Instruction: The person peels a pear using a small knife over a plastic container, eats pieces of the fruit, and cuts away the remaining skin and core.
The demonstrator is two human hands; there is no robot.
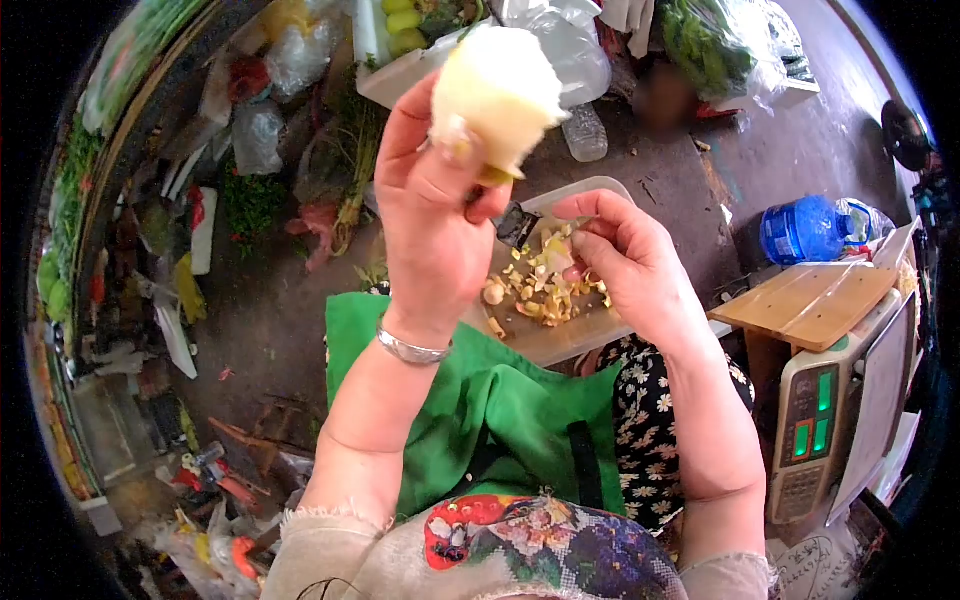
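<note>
My left hand, a silver bangle at its wrist, is raised and closed around a pale cream, peeled-looking chunk of produce. The chunk has a ragged right edge and some yellow-green at its base; its exact kind is unclear. Lower and to the right, my right hand has thumb and fingers pinched together over a translucent plastic tub. Whatever is in that pinch is too small to make out. Yellowish-brown peelings lie in the tub. A small dark object shows between the hands, partly hidden.
On the right stand a scale with a lit green display, a wooden board and a blue plastic bottle. Bagged leafy greens and a clear bottle are at the back. Herbs and litter cover the left.
</note>
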